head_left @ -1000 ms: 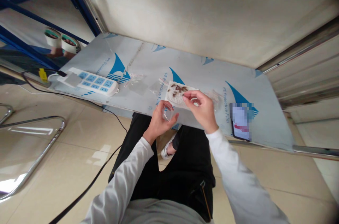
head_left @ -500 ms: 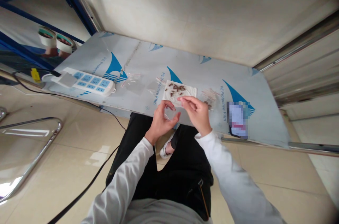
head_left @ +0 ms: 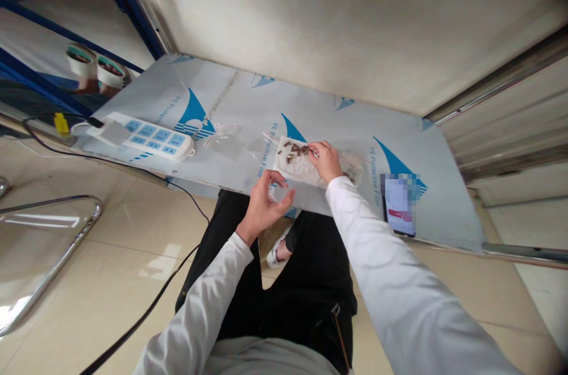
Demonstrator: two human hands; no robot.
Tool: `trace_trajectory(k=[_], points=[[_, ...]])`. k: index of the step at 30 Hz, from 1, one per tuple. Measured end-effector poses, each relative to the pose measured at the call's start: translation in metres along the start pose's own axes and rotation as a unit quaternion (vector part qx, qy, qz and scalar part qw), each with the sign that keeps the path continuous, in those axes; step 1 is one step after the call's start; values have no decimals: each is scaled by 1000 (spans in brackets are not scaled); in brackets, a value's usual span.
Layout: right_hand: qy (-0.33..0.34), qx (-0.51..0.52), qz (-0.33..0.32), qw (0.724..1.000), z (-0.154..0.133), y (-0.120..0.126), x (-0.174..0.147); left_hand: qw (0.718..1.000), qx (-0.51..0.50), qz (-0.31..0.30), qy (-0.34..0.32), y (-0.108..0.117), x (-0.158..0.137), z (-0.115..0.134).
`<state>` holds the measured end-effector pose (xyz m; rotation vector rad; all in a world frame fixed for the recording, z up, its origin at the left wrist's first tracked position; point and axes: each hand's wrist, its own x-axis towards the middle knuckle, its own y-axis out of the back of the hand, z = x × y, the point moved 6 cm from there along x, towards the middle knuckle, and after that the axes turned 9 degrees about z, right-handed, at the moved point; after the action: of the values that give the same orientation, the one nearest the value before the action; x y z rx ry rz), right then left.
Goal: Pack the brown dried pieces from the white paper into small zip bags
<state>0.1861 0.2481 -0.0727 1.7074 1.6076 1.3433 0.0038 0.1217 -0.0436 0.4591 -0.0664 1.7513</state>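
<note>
My left hand (head_left: 261, 203) is curled around a small clear round container (head_left: 278, 190), held above the table's front edge. Just beyond it lies a white paper sheet (head_left: 295, 169), strewn with small dark brown pieces (head_left: 293, 151). My right hand (head_left: 326, 162) reaches over the right side of this sheet. Its thumb and fingertips are pinched together at the brown pieces; what sits between them is too small to make out. A clear plastic bag (head_left: 355, 165) with some brown bits rests beside my right hand, partly hidden by it.
The table (head_left: 239, 91) is covered in printed protective film. A white power strip (head_left: 151, 138) and another clear bag (head_left: 224, 133) lie to the left. On the right is a phone (head_left: 400, 206), blurred out. A black cable (head_left: 177, 180) hangs over the front edge.
My right hand has moved forward from the sheet's near edge onto the brown pieces. My left hand, still around the clear container, has shifted slightly left and nearer me.
</note>
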Motion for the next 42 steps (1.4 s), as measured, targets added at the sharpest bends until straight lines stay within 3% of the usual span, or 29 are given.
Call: trace_trajectory(k=[9,16,21,24,27,30,32,34,37,40,42], points=[[-54,-29,-15,998,12,-9,10,1000,-6,-13,7,-2,0,2],[-95,-18,10,995,5,8,12,1000,-10,-19,7,-2,2,0],[-81,134,75,985,-51,61,-28,1000,-5,-22,-8,-5,4,2],[-10,202,7,979,-103,85,-55,999,-14,-24,-21,-10,4,5],[58,133,-58,988,-137,91,-67,999,-25,-38,-20,-17,3,9],[126,24,-115,985,-147,84,-69,999,-18,-43,-11,-23,0,9],[155,16,-140,978,-145,78,-69,999,-15,-40,-2,-23,-1,6],[149,84,-143,975,-136,74,-65,999,-17,-32,5,-21,-1,3],[42,169,-86,981,-100,62,-48,1000,-18,-7,10,-14,1,-1],[-86,77,-26,993,-53,36,-26,1000,-14,7,22,-9,3,-2],[-118,23,-22,993,-34,14,-14,1000,-12,4,28,-8,4,-1]])
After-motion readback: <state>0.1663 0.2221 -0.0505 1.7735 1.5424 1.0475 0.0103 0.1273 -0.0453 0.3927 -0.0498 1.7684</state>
